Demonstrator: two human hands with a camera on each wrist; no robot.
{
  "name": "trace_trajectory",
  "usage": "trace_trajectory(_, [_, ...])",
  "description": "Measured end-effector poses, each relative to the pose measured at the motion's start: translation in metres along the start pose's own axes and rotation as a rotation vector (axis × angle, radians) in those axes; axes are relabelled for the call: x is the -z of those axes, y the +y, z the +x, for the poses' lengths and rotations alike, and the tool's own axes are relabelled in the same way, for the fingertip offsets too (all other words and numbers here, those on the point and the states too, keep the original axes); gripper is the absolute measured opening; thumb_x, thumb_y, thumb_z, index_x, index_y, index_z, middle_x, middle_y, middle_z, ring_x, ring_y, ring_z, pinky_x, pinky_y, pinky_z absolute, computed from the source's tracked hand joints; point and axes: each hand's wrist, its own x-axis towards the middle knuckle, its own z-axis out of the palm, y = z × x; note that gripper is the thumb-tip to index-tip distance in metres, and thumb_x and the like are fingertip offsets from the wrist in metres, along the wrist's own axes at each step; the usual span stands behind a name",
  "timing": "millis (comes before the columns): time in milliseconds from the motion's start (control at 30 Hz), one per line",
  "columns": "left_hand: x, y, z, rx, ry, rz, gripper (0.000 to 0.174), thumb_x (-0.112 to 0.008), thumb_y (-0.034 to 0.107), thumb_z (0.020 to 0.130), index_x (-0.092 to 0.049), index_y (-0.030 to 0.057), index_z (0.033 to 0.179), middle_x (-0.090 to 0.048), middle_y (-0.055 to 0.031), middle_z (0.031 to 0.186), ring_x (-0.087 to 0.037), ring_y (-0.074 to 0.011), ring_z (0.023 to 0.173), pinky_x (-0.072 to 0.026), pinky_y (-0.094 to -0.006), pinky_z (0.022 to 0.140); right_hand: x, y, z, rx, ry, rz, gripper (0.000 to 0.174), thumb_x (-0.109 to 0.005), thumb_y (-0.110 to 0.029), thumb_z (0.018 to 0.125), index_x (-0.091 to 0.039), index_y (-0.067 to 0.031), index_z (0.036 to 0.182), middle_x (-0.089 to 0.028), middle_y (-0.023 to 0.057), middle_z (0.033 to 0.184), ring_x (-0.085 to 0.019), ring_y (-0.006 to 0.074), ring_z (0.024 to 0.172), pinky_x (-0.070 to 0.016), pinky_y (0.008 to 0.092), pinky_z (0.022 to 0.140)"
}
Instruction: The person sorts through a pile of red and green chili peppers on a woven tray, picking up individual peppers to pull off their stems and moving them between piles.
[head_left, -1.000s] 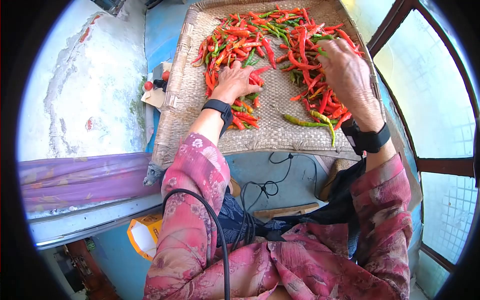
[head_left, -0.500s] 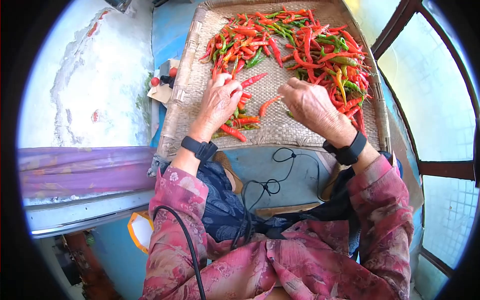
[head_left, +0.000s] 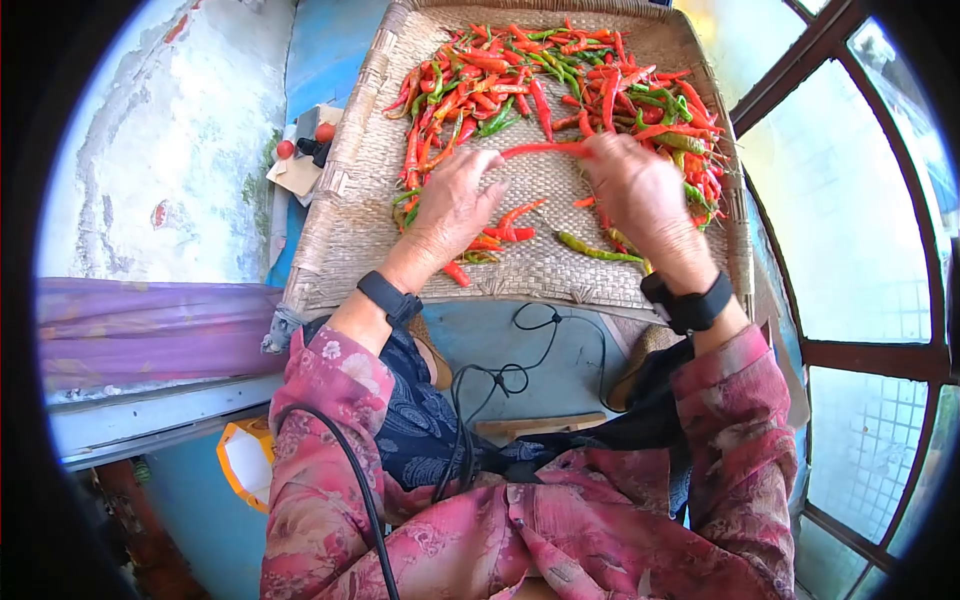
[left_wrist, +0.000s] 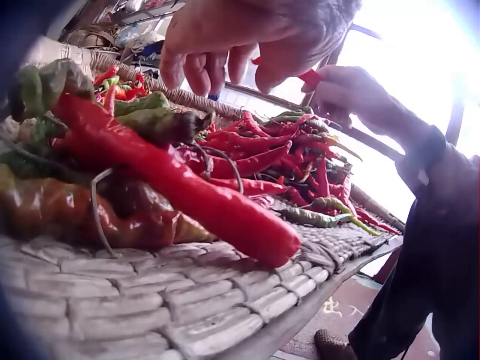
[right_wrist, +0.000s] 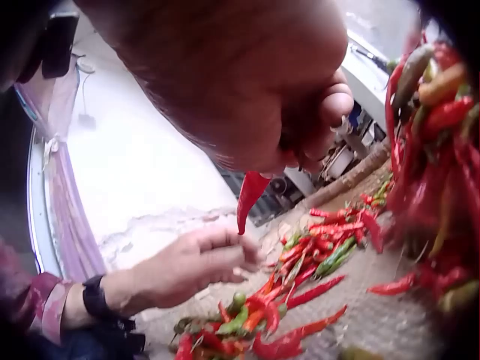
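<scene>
Between the two hands a long red chili pepper (head_left: 545, 149) is held level above a woven tray (head_left: 340, 215). My right hand (head_left: 645, 195), blurred, grips one end of it with curled fingers. My left hand (head_left: 452, 207) pinches the other end between thumb and fingers. In the right wrist view the red chili (right_wrist: 252, 196) points down from the right fist toward the left fingers. Below the left hand lies a small group of chilies, among them a large red one (left_wrist: 187, 187). A heap of red and green chilies (head_left: 690, 130) lies beside the right hand.
Another heap of chilies (head_left: 480, 85) fills the tray's far left. A green chili (head_left: 595, 246) lies near the front edge. Left of the tray stand a purple curtain (head_left: 160, 330) and peeling wall; windows (head_left: 870, 230) are at right. A cable (head_left: 350, 450) runs along the left sleeve.
The right hand went from the right heap to the tray's middle, then moved forward and right. The left hand left its pile; a red chili is now stretched between both hands.
</scene>
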Motion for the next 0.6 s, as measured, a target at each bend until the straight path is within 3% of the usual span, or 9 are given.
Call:
trace_trajectory(100, [-0.015, -0.001, -0.007, -0.069, -0.129, 0.101, 0.022, -0.065, 0.019, 0.081, -0.057, 0.0046, 0.095, -0.061, -0.0139, 0.092, -0.057, -0.0319, 0.087, -0.046, -0.0404, 0.079, 0.035, 0.018, 0.012, -0.204, 0.036, -0.175, 0.017, -0.057, -0.025, 0.088, -0.055, -0.0092, 0.092, -0.063, 0.0122, 0.081, -0.064, 0.0314, 0.069, -0.0511, 0.0427, 0.06])
trace_trajectory(167, [-0.033, -0.004, -0.015, -0.19, -0.197, 0.331, 0.027, -0.067, 0.024, 0.08, -0.055, 0.0029, 0.092, -0.06, -0.0146, 0.089, -0.057, -0.0321, 0.085, -0.046, -0.0408, 0.078, 0.049, 0.039, 0.013, -0.296, 0.078, -0.262, 0.021, -0.054, -0.029, 0.091, -0.056, -0.0084, 0.093, -0.065, 0.0139, 0.081, -0.064, 0.0327, 0.074, -0.0505, 0.044, 0.063])
trace_trajectory(333, [-0.046, -0.006, -0.018, -0.05, -0.35, 0.336, 0.028, -0.068, 0.021, 0.074, -0.053, 0.0006, 0.088, -0.061, -0.0159, 0.084, -0.059, -0.0359, 0.083, -0.0475, -0.0455, 0.073, 0.072, 0.054, 0.009, -0.474, 0.02, -0.367, 0.023, -0.055, -0.029, 0.09, -0.059, -0.0077, 0.096, -0.065, 0.0141, 0.084, -0.064, 0.033, 0.08, -0.05, 0.0441, 0.068])
trace_trajectory(433, [-0.045, -0.013, -0.013, 0.05, -0.394, 0.264, 0.025, -0.066, 0.019, 0.073, -0.054, 0.0007, 0.085, -0.06, -0.0166, 0.082, -0.06, -0.037, 0.08, -0.0474, -0.0468, 0.07, 0.07, 0.052, 0.007, -0.332, 0.102, -0.499, 0.021, -0.058, -0.026, 0.088, -0.061, -0.0082, 0.098, -0.065, 0.0131, 0.088, -0.063, 0.0311, 0.085, -0.0505, 0.0412, 0.072])
trace_trajectory(500, [-0.034, -0.014, -0.008, 0.056, -0.438, 0.071, 0.021, -0.064, 0.019, 0.075, -0.055, 0.0007, 0.079, -0.059, -0.0174, 0.078, -0.059, -0.0363, 0.078, -0.0463, -0.046, 0.069, 0.063, 0.038, 0.011, -0.233, 0.192, -0.333, 0.02, -0.06, -0.024, 0.086, -0.063, -0.0084, 0.097, -0.064, 0.0123, 0.091, -0.062, 0.0298, 0.087, -0.0505, 0.0391, 0.076])
trace_trajectory(567, [-0.023, -0.009, -0.001, 0.086, -0.437, 0.026, 0.022, -0.062, 0.022, 0.077, -0.055, 0.0007, 0.075, -0.058, -0.0175, 0.076, -0.059, -0.0351, 0.077, -0.0449, -0.0455, 0.067, 0.044, 0.025, 0.007, -0.084, 0.094, 0.014, 0.016, -0.062, -0.019, 0.083, -0.063, -0.0073, 0.094, -0.064, 0.0125, 0.089, -0.063, 0.0305, 0.083, -0.0522, 0.0389, 0.072])
trace_trajectory(600, [-0.021, -0.008, 0.002, 0.068, -0.399, -0.053, 0.022, -0.062, 0.021, 0.078, -0.057, -0.0001, 0.08, -0.058, -0.016, 0.075, -0.06, -0.0298, 0.076, -0.0458, -0.0408, 0.067, 0.03, 0.017, 0.004, -0.032, -0.021, 0.081, 0.015, -0.062, -0.016, 0.082, -0.062, -0.0066, 0.094, -0.064, 0.0133, 0.09, -0.063, 0.0307, 0.082, -0.0528, 0.0386, 0.07])
